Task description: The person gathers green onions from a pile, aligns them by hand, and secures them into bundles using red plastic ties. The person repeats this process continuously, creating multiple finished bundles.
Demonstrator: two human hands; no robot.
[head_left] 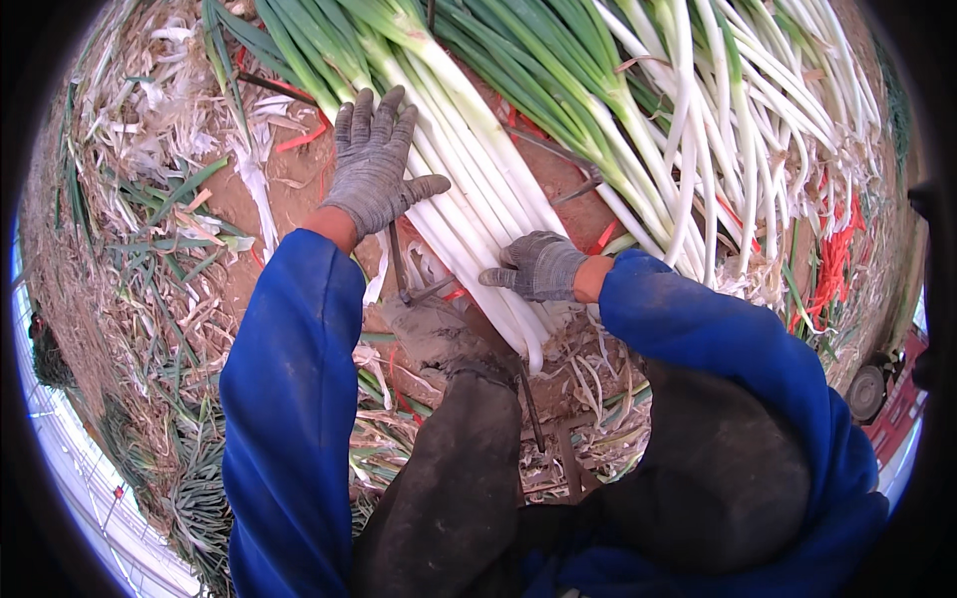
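A bunch of long green onions (pixel 469 179) lies slantwise in front of me, green leaves at the far end and white stalks toward me. My left hand (pixel 377 164), in a grey glove, is open with fingers spread, laid against the bunch's left side where green turns to white. Nearer the root ends, my right hand (pixel 543 266), also gloved in grey, bends its fingers over the white stalks from the right, its thumb lying across them. The fingertips are partly hidden. Thin dark metal rods (pixel 399 261) show beneath and beside the bunch.
More green onions (pixel 688 130) are heaped at the far right, their white ends toward me. Dry peelings (pixel 159 90) and leaf scraps litter the soil on the left. Red plastic strips (pixel 835 261) lie at the right. My shoe (pixel 449 339) stands close to the root ends.
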